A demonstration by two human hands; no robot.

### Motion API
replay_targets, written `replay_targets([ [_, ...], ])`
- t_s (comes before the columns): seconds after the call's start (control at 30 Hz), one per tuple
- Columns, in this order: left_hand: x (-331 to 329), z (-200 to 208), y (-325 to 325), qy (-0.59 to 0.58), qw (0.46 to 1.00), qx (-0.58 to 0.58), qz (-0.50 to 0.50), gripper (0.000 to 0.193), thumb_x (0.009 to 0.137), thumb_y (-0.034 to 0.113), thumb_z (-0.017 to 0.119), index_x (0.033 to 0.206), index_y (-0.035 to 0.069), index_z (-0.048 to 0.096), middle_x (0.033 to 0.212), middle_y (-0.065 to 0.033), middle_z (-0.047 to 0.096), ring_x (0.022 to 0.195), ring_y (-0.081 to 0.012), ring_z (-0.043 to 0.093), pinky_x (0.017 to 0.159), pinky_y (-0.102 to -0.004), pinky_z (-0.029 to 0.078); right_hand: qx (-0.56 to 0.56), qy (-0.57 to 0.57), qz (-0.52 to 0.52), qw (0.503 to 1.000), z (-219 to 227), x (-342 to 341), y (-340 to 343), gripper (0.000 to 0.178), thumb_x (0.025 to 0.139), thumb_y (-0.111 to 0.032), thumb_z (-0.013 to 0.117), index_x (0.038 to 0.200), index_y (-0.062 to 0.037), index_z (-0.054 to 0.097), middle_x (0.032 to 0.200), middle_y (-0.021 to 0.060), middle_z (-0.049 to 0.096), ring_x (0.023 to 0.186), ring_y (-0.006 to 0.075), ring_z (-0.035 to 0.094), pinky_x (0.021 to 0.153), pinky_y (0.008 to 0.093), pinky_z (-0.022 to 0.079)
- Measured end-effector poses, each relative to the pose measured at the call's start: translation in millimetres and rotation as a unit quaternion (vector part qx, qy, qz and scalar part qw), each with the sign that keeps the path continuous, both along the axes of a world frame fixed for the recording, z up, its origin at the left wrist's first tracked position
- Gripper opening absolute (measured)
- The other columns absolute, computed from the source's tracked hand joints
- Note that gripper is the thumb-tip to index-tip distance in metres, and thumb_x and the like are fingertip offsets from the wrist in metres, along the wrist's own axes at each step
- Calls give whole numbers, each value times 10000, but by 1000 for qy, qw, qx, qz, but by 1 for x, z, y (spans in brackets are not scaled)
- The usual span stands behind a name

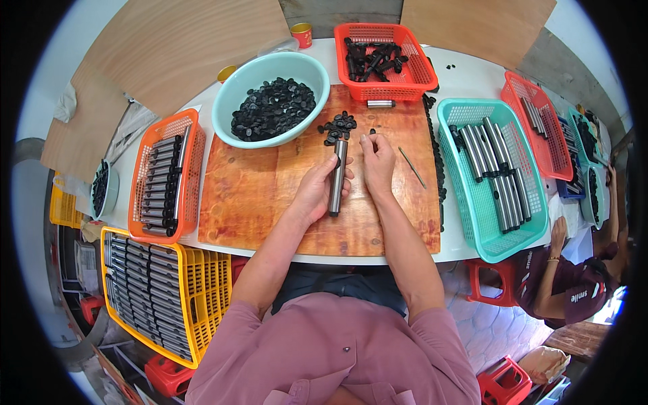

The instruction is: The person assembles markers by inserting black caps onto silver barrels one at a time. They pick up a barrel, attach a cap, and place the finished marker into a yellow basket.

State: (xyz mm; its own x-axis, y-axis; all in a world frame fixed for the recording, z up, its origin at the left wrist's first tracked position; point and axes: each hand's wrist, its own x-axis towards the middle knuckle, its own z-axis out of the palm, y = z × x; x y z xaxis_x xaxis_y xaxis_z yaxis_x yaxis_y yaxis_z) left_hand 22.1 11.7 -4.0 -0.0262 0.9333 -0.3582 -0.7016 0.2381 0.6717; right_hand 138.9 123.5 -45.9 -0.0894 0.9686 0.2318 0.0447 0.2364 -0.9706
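Head view: at the centre of the frame the left hand [317, 191] is wrapped around a grey metal tube [336, 177], holding it nearly upright in the picture above a reddish wooden board [256, 196]. Just to its right, the right hand [378, 160] has its fingertips pinched together near the tube's upper end; something small and black may sit between them, but I cannot tell for sure. Directly above the tube, a small heap of black caps [339, 127] lies on the board. In the upper middle, a pale green bowl [233, 94] holds many more black caps. To its right, a red basket [412, 82] contains black parts, and a short metal piece [380, 103] lies on the board just below it. At the left, an orange basket [192, 155] holds finished-looking tubes in rows, and below it a yellow crate [209, 290] holds more. At the right, a teal basket [472, 223] carries loose grey tubes. At the far right edge, another person's arm [555, 243] rests by the table.
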Motion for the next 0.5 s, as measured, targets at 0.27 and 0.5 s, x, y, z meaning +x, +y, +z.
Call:
replay_targets([
  [0.27, 3, -11, 4, 11, 1000, -23, 0, 417, 1065, 417, 489, 1157, 19, 573, 762, -42, 588, 607, -159, 563, 542, -285, 469, 1, -37, -10, 999, 2, 3, 0, 215, 962, -171, 651, 862, 15, 611, 776, 165, 594, 705, 286, 577, 669, 406, 458],
  [0.5, 1, -11, 2, 97, 994, 12, 41, 396, 1069, 412, 514, 1157, 33, 587, 796, -54, 615, 602, -156, 577, 519, -287, 474, 4, -44, 0, 999, -1, -1, -1, 236, 970, -223, 620, 885, -3, 611, 870, 193, 604, 819, 380, 614, 743, 447, 486],
])
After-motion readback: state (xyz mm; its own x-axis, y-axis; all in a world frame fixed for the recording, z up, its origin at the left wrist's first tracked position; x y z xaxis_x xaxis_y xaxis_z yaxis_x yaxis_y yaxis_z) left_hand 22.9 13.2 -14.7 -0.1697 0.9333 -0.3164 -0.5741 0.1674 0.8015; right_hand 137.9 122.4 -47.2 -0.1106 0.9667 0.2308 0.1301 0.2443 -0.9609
